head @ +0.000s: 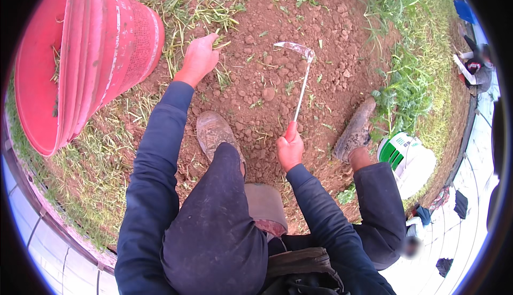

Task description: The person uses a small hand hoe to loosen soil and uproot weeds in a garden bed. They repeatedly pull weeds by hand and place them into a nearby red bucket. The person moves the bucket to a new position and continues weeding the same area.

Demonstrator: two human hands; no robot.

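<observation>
My right hand (290,151) grips the red handle of a sickle (303,80). Its curved, dirt-marked blade points left, just over the loose reddish soil (260,88). My left hand (200,58) is low over the ground, beside a spread of cut green plants (192,10). A few short green stems (221,46) stick out at its curled fingertips, though the fingers partly hide them. To the left of that hand, a large pink-red plastic bucket (116,38) lies tipped, its mouth facing left. Bits of greenery (56,66) show inside it.
Uncut leafy plants (408,90) grow along the right side. A white and green bucket (413,163) stands by my right leg. My shoes (216,133) rest on the soil, with a low cylindrical seat (264,203) between my legs. Another person (479,70) crouches at the far right.
</observation>
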